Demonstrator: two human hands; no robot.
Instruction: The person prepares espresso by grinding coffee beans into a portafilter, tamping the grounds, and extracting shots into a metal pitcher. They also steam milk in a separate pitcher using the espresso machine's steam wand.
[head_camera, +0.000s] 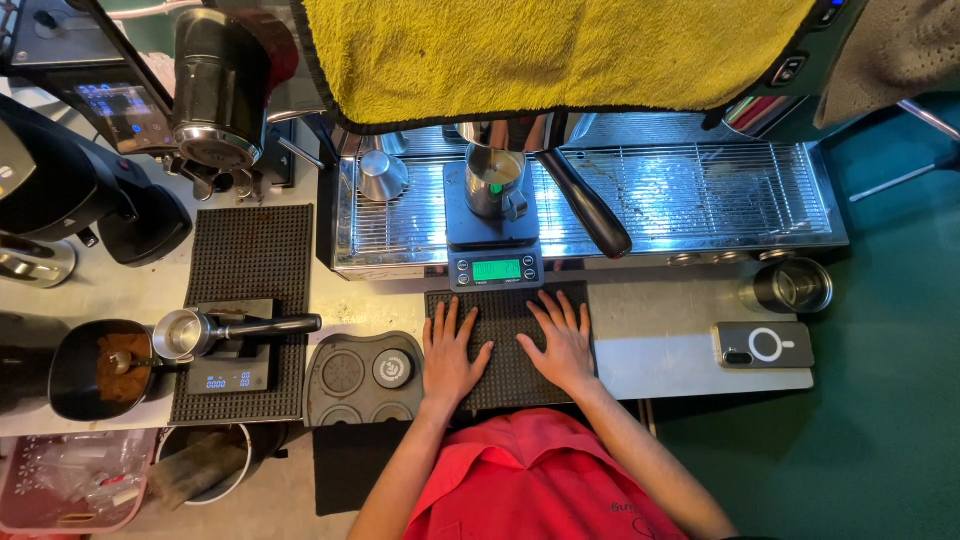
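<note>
Right now the left hand and right hand lie flat and empty on the black mat, near the scale carrying a metal cup; unwatched, that cup could overfill onto the scale.

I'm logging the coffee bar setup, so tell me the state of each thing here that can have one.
Left hand: flat, open, on the black rubber mat.
Right hand: flat, open, same mat.
Small steel pitcher: upright on the dark scale, display lit green.
Second scale: display lit, carrying a portafilter.
Yellow towel: draped over the machine.
</note>
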